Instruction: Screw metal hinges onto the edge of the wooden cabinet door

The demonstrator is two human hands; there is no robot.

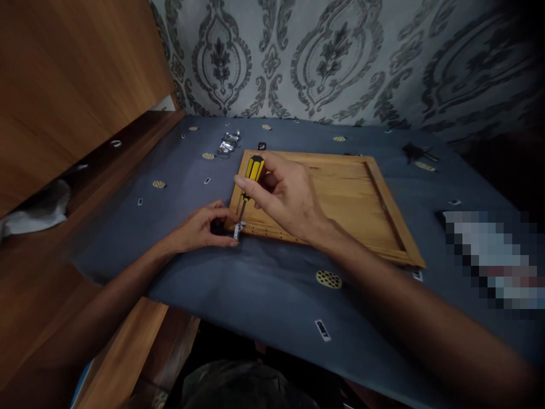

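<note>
A wooden framed panel [340, 193] lies flat on a table covered in dark blue cloth [264, 284]. My right hand [285, 196] is closed round a screwdriver [254, 169] with a yellow and black handle, held nearly upright with its tip down at the panel's near left corner. There a small metal hinge piece [238, 229] sits against the panel's edge. My left hand [200, 227] rests on the cloth beside that corner, its fingers pinched on the hinge piece.
Several shiny metal hinges [229, 143] lie in a heap beyond the panel's far left corner. A dark tool [415, 152] lies at the far right. Wooden furniture [63, 85] stands on the left, patterned wallpaper [340, 57] behind. A blurred-out object [494, 255] sits at the right.
</note>
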